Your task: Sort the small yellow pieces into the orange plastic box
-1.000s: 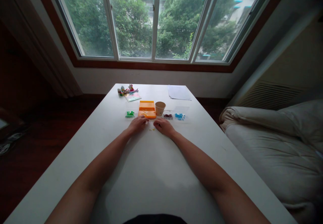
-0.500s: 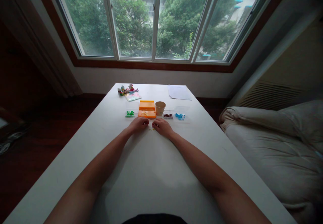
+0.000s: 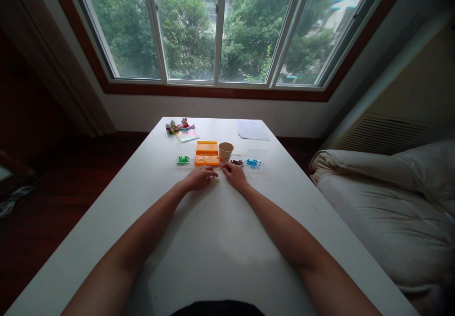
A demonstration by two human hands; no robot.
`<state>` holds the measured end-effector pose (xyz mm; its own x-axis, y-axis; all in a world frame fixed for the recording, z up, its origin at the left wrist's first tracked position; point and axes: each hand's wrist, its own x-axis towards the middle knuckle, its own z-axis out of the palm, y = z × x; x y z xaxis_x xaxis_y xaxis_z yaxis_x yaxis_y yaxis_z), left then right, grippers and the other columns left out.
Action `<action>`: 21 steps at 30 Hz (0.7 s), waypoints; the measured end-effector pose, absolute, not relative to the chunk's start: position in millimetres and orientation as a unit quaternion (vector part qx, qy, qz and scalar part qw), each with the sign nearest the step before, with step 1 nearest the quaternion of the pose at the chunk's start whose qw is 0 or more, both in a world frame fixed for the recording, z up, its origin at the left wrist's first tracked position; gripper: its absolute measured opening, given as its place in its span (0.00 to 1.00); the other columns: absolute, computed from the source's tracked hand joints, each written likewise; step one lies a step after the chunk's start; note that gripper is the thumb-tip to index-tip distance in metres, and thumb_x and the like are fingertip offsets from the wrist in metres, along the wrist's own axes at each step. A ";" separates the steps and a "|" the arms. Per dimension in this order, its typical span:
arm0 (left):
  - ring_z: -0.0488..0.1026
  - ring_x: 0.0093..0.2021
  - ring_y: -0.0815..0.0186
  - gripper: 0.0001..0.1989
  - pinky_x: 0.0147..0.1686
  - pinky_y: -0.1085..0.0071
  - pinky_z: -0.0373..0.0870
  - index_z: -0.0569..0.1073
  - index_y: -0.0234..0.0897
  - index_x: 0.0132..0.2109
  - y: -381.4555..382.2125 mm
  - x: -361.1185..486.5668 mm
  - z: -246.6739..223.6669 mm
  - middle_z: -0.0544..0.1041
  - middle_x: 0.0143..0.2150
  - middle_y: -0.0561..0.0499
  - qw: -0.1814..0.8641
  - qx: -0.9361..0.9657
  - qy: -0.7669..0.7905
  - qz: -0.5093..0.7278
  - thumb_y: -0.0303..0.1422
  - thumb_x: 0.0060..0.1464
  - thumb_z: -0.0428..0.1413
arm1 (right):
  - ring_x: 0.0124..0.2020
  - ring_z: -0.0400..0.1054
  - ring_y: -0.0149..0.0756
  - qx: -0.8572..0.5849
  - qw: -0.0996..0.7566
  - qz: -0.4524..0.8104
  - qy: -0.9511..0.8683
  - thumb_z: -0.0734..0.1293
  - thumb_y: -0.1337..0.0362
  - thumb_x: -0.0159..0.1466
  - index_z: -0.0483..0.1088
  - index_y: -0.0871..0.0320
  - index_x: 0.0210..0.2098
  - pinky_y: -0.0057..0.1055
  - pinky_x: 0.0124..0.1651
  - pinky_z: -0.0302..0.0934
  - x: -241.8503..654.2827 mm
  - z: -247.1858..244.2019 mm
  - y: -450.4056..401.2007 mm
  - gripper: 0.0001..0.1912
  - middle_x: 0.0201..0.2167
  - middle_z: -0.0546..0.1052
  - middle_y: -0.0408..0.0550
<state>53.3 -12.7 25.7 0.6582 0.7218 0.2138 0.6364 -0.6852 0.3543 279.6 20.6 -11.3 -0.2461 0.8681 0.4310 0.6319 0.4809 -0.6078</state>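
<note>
On the white table, my left hand lies in front of an orange case, its fingers stretched out to the right. Beneath its fingertips a few tiny pale pieces are barely visible. My right hand has its fingertips pinched together just in front of a paper cup; anything between them is too small to make out. Small yellowish pieces lie in the open case. Partly behind my right hand is a clear box of dark brown pieces. Blue pieces sit in another clear box farther right.
Left of the case, a clear box holds green pieces. Small colourful figures and a pastel card lie at the far left of the table. White paper sheets rest at the far right. A covered couch stands beside the table.
My right hand has moved a little right and away from me, toward the cup and the brown pieces. My left hand has shifted right, its fingers now stretched out.
</note>
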 end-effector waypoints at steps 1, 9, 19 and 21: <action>0.72 0.49 0.62 0.23 0.49 0.68 0.68 0.77 0.43 0.54 -13.2 54.5 26.4 0.76 0.51 0.47 0.121 0.907 0.369 0.164 0.22 0.53 0.53 | 0.32 0.70 0.34 -0.486 0.376 0.158 -0.773 0.65 0.63 0.66 0.77 0.55 0.38 0.29 0.37 0.60 279.6 -10.9 20.3 0.08 0.31 0.79 0.45; 0.73 0.47 0.61 0.20 0.49 0.68 0.68 0.79 0.41 0.49 -16.5 57.7 33.1 0.76 0.48 0.46 0.102 0.921 0.352 0.136 0.21 0.53 0.53 | 0.30 0.68 0.33 -0.488 0.375 0.170 -0.770 0.65 0.62 0.65 0.78 0.55 0.39 0.28 0.36 0.58 279.4 -10.0 20.1 0.09 0.29 0.78 0.44; 0.72 0.50 0.60 0.22 0.51 0.66 0.68 0.78 0.41 0.52 -15.5 59.6 31.5 0.76 0.50 0.46 0.088 0.922 0.353 0.132 0.21 0.50 0.54 | 0.30 0.67 0.33 -0.459 0.391 0.190 -0.775 0.65 0.62 0.65 0.78 0.56 0.37 0.28 0.35 0.57 279.4 -6.8 16.8 0.09 0.28 0.77 0.44; 0.73 0.48 0.61 0.21 0.49 0.68 0.69 0.79 0.41 0.49 -15.7 59.2 32.6 0.76 0.49 0.46 0.092 0.921 0.353 0.134 0.21 0.51 0.54 | 0.30 0.67 0.33 -0.461 0.390 0.189 -0.774 0.65 0.62 0.65 0.78 0.56 0.38 0.28 0.35 0.57 279.6 -6.4 16.3 0.10 0.28 0.77 0.44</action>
<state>59.2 -15.7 32.6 0.7151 0.6749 0.1822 0.6254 -0.7341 0.2648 279.6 16.3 -6.4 -0.2706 0.8617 0.4293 0.5662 0.5031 -0.6529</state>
